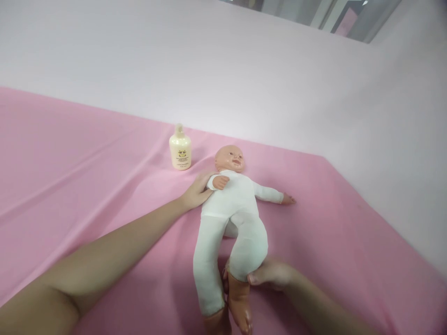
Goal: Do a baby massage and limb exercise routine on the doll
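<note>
A baby doll (228, 197) in a white cloth bodysuit lies on its back on the pink cloth, its head towards the far edge. At the doll's bent arm and side is my left hand (199, 190), the thumb along the torso and the other fingers partly hidden behind the arm. Lower down, my right hand (270, 274) is wrapped around the doll's lower leg just above the foot, thumb in front and fingertips showing on the inner side. That leg is bent at the knee; the other lies nearly straight.
A cream-coloured bottle (180, 151) with a rounded cap and dark print stands upright left of the doll's head. Pink cloth (87, 163) with several creases covers the table. Beyond its edge is a pale wall (209, 70), with a grey opening at the top right.
</note>
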Tool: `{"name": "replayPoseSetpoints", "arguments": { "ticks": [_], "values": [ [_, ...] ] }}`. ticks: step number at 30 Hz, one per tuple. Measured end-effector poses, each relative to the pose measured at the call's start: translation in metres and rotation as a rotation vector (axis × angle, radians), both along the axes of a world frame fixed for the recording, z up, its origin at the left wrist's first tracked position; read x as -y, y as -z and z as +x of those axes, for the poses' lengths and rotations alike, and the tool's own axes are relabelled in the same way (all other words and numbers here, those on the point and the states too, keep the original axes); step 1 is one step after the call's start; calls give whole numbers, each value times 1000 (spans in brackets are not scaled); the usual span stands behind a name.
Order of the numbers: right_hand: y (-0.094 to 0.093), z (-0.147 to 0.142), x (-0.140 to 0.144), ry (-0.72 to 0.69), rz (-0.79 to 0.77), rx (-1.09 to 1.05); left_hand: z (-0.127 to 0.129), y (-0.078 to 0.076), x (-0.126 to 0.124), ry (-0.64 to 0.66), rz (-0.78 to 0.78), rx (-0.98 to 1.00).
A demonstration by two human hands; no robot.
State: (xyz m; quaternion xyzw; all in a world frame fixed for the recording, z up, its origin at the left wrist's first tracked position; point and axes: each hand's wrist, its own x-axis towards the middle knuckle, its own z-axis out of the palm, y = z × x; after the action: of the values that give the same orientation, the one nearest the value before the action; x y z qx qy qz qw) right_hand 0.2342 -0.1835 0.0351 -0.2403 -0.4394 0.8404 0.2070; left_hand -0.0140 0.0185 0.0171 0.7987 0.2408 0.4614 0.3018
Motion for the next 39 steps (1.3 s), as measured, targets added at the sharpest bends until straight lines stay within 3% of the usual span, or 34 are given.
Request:
{"name": "replayPoseSetpoints", "arguments": {
  "ticks": [39],
  "values": [
    [-14, 0, -1, -24, -25, 0, -2, 7, -3, -25, -15, -28]
  ]
}}
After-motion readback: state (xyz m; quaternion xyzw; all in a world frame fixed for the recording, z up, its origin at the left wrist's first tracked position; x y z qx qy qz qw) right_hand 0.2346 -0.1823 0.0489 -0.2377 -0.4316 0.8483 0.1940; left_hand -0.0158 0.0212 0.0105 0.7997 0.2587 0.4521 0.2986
